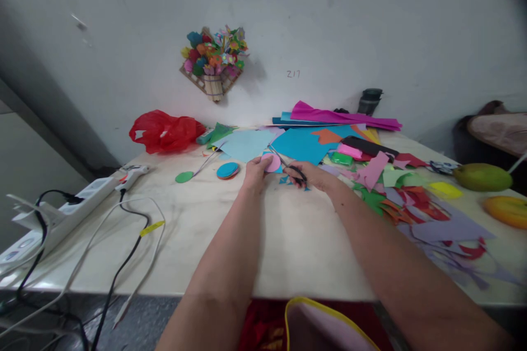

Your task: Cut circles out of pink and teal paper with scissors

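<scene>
My left hand (256,170) pinches a pink paper circle (271,162) that lies over a piece of blue paper (278,168). Fingers of my right hand (307,174) are wrapped round the black handles of a pair of scissors (298,171), whose blades point up and left beside the circle. Small blue offcuts (285,180) lie on the table just below the hands. To the left is a stack of round paper discs (228,170), blue on top with orange beneath. Farther left sits a green disc (184,176) with a thin stick beside it.
Coloured paper scraps (415,203) cover the table's right side, near a mango (482,176). Blue sheets (302,144) and rolled magenta paper (343,115) lie at the back. A red plastic bag (166,131) stands back left; a power strip (61,216) with cables runs along the left edge.
</scene>
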Action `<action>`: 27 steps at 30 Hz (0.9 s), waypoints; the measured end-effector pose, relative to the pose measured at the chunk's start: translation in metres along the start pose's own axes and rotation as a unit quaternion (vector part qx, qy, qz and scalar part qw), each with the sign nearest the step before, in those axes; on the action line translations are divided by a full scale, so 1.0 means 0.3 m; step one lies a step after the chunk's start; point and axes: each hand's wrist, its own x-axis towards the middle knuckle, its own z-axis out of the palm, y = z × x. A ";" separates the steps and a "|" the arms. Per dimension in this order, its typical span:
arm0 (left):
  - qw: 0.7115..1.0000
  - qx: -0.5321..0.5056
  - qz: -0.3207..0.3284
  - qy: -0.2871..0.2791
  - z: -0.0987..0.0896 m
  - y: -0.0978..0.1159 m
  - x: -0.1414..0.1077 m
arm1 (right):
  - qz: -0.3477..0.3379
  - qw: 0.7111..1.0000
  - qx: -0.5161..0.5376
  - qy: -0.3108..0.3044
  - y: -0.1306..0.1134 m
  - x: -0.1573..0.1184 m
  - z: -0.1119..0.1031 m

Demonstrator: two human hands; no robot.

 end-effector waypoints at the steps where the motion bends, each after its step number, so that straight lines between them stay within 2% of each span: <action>1: 1.000 -0.003 0.000 -0.003 -0.001 -0.001 0.001 | 0.000 1.000 -0.002 0.001 -0.001 0.000 0.000; 27: 1.000 -0.015 0.000 -0.006 -0.001 0.008 0.000 | 0.018 1.000 0.004 -0.010 -0.009 -0.001 -0.003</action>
